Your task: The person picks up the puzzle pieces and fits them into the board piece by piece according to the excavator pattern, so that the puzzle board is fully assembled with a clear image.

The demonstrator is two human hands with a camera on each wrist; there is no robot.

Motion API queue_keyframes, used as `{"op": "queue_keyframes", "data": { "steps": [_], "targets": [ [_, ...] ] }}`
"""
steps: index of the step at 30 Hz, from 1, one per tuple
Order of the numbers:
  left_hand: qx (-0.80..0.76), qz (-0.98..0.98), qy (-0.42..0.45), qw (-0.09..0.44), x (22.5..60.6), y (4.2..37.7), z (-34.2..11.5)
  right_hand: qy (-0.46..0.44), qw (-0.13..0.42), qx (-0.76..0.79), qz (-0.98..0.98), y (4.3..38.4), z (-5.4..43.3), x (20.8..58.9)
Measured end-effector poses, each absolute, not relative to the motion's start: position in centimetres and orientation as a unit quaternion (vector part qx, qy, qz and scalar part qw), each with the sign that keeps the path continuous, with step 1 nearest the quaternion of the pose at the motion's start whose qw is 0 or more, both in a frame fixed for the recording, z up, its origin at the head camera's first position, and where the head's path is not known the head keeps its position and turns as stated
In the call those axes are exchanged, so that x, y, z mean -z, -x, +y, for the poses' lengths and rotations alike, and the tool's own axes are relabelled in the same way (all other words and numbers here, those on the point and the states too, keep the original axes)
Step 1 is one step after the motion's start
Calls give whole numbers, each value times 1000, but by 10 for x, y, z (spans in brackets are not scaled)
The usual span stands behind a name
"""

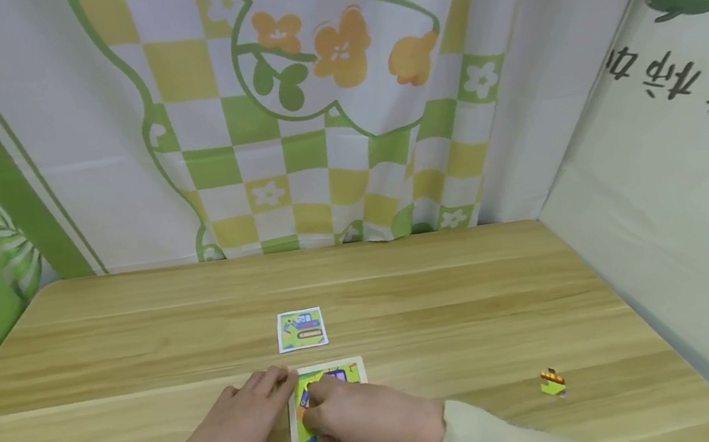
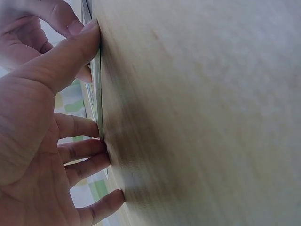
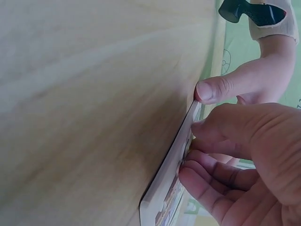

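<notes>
A small jigsaw board [image 1: 295,428] with a pale raised frame and a blue-and-green vehicle picture lies on the wooden table. My left hand [image 1: 238,433] steadies its left side, thumb at the near corner and index finger by the far corner; in the left wrist view the left fingers [image 2: 82,148] reach down to the table fairly straight. Over the board's middle, my right hand [image 1: 372,413] has its fingers curled down. Thumb and index pinch a puzzle piece [image 3: 193,137], of which only a yellowish sliver shows. The right hand covers much of the picture.
Beyond the board lies a picture card [image 1: 302,330] showing a blue digger. A loose puzzle piece [image 1: 553,384], orange and green, sits well to the right on the table [image 1: 421,295]. A patterned curtain [image 1: 329,141] hangs behind the table's far edge.
</notes>
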State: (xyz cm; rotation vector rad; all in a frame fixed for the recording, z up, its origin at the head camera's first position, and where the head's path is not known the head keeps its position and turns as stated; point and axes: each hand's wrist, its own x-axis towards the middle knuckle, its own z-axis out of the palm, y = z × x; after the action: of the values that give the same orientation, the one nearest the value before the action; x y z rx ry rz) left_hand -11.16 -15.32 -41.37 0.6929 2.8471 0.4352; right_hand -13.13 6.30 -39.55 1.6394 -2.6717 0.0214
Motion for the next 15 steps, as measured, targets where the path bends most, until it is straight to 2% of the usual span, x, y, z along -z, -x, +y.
{"op": "queue_keyframes", "data": {
  "steps": [9,15],
  "targets": [
    [-149,956,-240,82,414,111,-154,-548,-11,-13,-836,136,69,395],
    [-145,957,-238,79,413,111,-152,-543,-66,-62,-835,145,87,387]
  ]
}}
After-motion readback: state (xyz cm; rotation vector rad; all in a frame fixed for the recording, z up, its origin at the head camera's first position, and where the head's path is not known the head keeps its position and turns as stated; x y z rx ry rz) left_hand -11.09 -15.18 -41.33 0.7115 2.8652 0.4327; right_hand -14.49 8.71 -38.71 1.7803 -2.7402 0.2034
